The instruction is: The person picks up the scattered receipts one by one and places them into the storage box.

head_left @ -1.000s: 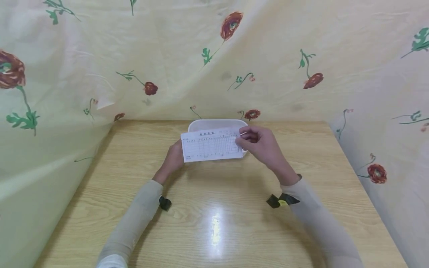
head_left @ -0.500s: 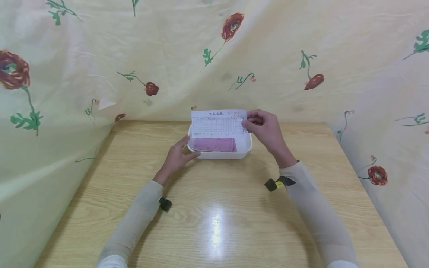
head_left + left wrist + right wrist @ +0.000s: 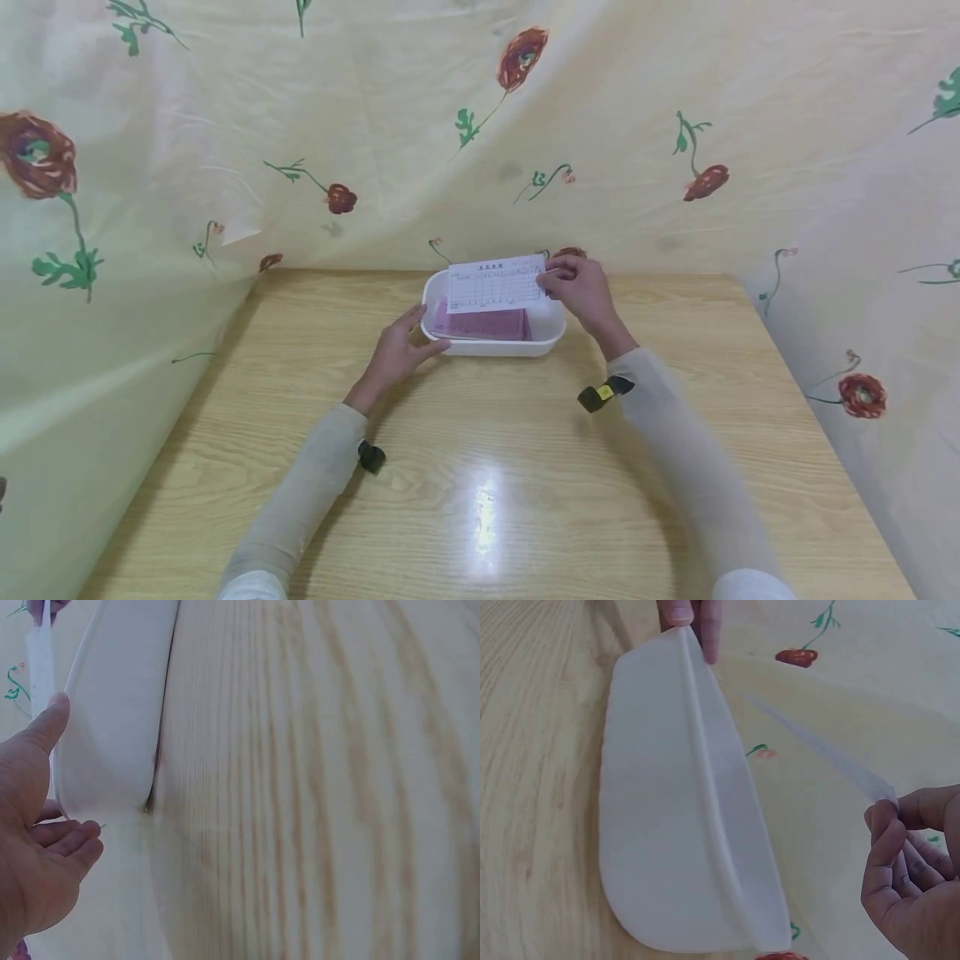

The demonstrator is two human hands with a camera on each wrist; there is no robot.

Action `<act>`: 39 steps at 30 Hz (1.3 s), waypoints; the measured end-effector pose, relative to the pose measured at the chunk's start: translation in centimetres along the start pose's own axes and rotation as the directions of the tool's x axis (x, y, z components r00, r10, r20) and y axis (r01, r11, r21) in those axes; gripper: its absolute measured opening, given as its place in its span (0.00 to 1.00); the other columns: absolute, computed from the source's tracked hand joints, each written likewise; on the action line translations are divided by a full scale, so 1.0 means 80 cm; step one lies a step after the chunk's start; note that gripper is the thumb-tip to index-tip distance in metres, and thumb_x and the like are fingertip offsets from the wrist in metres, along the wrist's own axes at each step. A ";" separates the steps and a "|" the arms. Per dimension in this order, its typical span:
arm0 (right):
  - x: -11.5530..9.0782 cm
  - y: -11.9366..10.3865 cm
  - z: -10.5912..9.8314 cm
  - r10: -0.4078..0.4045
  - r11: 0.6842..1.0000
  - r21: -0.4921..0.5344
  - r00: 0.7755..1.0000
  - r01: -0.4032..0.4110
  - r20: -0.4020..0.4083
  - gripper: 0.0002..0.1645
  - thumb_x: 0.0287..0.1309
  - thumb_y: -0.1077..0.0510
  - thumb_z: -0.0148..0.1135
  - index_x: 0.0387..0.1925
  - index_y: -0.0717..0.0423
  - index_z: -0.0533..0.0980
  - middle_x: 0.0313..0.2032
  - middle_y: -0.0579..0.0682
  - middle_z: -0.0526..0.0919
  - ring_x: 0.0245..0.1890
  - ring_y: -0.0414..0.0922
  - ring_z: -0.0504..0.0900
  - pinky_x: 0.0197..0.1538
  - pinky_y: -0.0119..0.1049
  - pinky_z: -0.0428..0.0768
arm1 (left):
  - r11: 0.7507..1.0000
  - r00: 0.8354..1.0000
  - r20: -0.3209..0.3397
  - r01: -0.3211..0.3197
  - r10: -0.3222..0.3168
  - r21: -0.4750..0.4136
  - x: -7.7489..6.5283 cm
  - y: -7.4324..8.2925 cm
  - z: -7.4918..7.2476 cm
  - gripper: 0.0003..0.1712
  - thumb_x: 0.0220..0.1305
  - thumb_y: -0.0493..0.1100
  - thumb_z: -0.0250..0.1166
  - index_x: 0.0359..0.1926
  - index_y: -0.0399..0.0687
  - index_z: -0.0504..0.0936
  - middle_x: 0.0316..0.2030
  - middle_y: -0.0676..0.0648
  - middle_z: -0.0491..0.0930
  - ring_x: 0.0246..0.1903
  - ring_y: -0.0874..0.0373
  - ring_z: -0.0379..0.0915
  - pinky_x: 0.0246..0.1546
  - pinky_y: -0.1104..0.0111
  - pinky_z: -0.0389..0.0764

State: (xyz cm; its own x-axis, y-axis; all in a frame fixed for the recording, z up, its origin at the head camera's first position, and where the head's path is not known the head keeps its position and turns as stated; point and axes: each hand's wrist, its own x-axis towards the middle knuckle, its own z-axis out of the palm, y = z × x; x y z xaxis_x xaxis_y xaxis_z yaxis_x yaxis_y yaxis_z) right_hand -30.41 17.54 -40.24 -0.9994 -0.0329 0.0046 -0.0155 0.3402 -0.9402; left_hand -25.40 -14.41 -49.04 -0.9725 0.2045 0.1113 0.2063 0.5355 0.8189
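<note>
A white printed form slip (image 3: 495, 285) hangs over a white plastic tub (image 3: 510, 348). My right hand (image 3: 581, 287) pinches the slip at its right end between thumb and fingers; in the right wrist view the slip (image 3: 832, 754) shows nearly edge-on, above the tub's rim. Pink printed slips (image 3: 480, 325) lie inside the tub, partly covered by the white one. My left hand (image 3: 393, 354) holds the tub's near left corner, with the thumb at the front rim and the fingers along the left side. The left wrist view shows that thumb and the curled fingers around the tub's end (image 3: 112, 712).
The tub stands on a wood-grain table (image 3: 420, 467) near its back edge. Pale cloth with printed flowers (image 3: 390, 125) hangs behind the table and along both sides.
The right hand has taken the white slip from in front of the tub upward and back, then lowered it slightly over the tub, uncovering the pink slips. The left hand stays at the tub's corner.
</note>
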 end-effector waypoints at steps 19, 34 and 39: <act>0.015 0.039 0.037 -0.081 0.982 -0.165 0.993 0.093 0.081 0.16 0.63 0.62 0.69 0.50 0.65 0.80 0.43 0.63 0.89 0.42 0.53 0.89 0.42 0.38 0.89 | 0.999 1.000 0.000 -0.029 0.029 -0.024 -0.001 -0.001 0.001 0.53 0.61 0.56 0.75 0.76 0.35 0.60 0.77 0.34 0.56 0.77 0.43 0.51 0.77 0.52 0.57; 0.020 0.053 0.040 -0.123 0.951 -0.269 0.984 0.154 0.131 0.16 0.63 0.61 0.70 0.51 0.64 0.82 0.47 0.60 0.89 0.48 0.54 0.88 0.52 0.45 0.87 | 0.999 1.000 0.004 -0.024 0.024 -0.039 0.000 0.003 0.004 0.51 0.61 0.55 0.75 0.76 0.36 0.62 0.76 0.37 0.58 0.77 0.43 0.52 0.77 0.51 0.57; 0.015 0.053 0.032 -0.151 0.951 -0.256 0.982 0.175 0.112 0.17 0.64 0.59 0.71 0.52 0.63 0.82 0.48 0.59 0.88 0.47 0.54 0.88 0.52 0.45 0.87 | 0.999 1.000 0.007 -0.017 0.017 -0.045 0.000 0.003 0.004 0.51 0.60 0.54 0.76 0.76 0.37 0.62 0.77 0.38 0.58 0.77 0.43 0.51 0.77 0.49 0.56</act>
State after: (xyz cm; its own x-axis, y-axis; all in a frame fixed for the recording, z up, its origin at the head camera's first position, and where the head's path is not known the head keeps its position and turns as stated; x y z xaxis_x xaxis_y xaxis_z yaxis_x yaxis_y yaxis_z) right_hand -31.57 16.54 -45.06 -0.9761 -0.1887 0.1081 -0.1972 0.5585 -0.8057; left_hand -25.28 -14.00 -49.05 -0.9680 0.2195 0.1214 0.2177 0.4944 0.8415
